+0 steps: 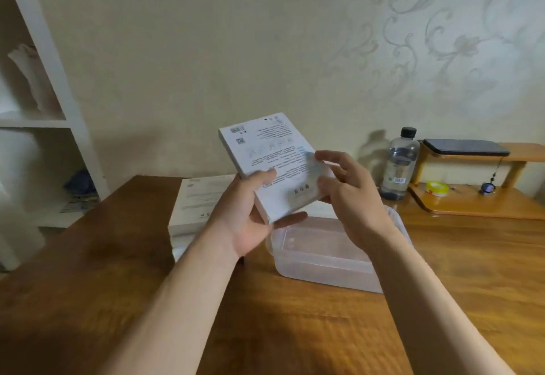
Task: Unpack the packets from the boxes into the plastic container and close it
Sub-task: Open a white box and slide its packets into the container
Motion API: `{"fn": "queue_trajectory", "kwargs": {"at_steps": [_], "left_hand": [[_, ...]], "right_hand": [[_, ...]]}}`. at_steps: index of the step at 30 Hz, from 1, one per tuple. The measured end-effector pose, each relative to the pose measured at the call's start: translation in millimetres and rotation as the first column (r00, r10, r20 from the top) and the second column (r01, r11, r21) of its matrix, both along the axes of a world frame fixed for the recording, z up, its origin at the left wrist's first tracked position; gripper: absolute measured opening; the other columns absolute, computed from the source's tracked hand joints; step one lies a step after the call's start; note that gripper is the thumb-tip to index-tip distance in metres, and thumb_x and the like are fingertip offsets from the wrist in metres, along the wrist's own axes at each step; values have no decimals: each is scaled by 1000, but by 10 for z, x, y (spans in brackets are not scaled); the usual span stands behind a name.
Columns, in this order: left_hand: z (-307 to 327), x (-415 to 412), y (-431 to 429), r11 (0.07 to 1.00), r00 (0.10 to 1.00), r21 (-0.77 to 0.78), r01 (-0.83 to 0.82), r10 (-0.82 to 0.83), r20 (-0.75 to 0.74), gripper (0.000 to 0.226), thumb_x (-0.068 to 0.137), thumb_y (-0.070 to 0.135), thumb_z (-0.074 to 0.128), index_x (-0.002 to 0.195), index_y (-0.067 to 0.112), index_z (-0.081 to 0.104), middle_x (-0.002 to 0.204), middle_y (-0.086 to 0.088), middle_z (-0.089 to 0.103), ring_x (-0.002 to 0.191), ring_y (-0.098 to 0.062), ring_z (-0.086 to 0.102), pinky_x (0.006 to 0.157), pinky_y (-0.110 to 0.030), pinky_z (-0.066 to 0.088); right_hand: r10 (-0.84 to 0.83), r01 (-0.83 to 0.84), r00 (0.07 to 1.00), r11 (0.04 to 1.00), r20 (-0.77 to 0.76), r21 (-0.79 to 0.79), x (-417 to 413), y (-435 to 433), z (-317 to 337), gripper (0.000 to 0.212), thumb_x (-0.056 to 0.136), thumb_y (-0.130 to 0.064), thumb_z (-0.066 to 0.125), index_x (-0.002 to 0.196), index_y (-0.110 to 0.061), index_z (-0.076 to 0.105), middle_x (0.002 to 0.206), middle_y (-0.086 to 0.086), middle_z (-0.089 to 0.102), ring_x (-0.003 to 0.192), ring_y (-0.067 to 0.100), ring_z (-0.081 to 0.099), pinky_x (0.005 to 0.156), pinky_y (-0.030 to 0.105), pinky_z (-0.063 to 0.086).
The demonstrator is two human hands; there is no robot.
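Head view: we see wooden table (118, 286) low in frame. Our left hand (250, 212) at centre grips white box (274, 150), thumb on top, fingers beneath; right hand (351, 194) pinches its right end. Box tilted, above clear plastic container (318, 256). Stacked boxes (194, 206) centre-left behind; bottle (399, 165) farther right.

Stacked boxes (194, 212) lie left of the container (318, 262), bottle (399, 168) behind.

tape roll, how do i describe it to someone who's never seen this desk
On the wooden table, look to the small two-level wooden stand at the far right. The tape roll lies flat on its lower board, just right of the water bottle. It is the only yellow ring there; the trinket beside it is small and blue.
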State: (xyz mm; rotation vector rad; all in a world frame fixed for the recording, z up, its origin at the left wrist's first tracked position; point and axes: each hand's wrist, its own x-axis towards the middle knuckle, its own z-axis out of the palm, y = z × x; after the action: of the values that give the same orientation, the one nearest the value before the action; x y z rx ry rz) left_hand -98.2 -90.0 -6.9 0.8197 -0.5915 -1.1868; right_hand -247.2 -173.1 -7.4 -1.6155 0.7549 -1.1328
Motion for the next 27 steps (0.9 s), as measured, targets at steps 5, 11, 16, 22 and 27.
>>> {"fn": "queue_trajectory", "kwargs": {"at_steps": [5, 11, 16, 22, 27], "left_hand": [[18, -301, -176, 989, 995, -109, 101, -100, 15, 42, 90, 9, 58, 128, 28, 61, 118, -15, 73, 104, -39, 72, 77, -56, 60], [-8, -437, -454, 997, 997, -74, 37, -31, 76, 54, 77, 15, 67, 129, 25, 64, 117, -18, 72, 99, -36, 73, 65, -43, 59], [-142, -398, -597, 996, 996, -86, 20, -13, 83, 54, 76, 15, 68, 129, 26, 65, 113, -16, 74, 96, -34, 73, 62, -40, 59], [-229, -318, -667, 996, 993, -74, 48, -39, 115, 51, 78, 14, 65, 127, 25, 65, 104, -13, 76, 85, -30, 75, 58, -38, 60], [-264, -278, -678, 998, 991, -52, 47, -40, 125, 55, 76, 16, 66, 130, 25, 63, 105, -13, 75, 87, -30, 75, 60, -39, 60]], "right_hand": [[64, -106, 978, 972, -200, -208, -356, -229, 101, 50, 91, 2, 42, 108, -38, 67, 117, -9, 67, 103, 16, 65, 81, 42, 58], [108, -222, 941, 912, -322, -345, -493, -430, 169, 54, 89, 8, 41, 104, -36, 67, 132, -15, 54, 122, 3, 50, 92, 20, 48], [126, -249, 920, 919, -372, -305, -467, -553, 115, 49, 89, 6, 42, 100, -36, 67, 133, -15, 52, 116, 2, 54, 93, 30, 53], [80, -221, 910, 924, -406, -312, -377, -580, 36, 42, 86, 3, 45, 92, -33, 65, 120, -9, 54, 101, 5, 55, 85, 28, 52], [66, -201, 908, 935, -413, -291, -341, -651, -40, 36, 85, -2, 48, 88, -35, 64, 115, -11, 59, 101, 15, 61, 87, 41, 53]]}}
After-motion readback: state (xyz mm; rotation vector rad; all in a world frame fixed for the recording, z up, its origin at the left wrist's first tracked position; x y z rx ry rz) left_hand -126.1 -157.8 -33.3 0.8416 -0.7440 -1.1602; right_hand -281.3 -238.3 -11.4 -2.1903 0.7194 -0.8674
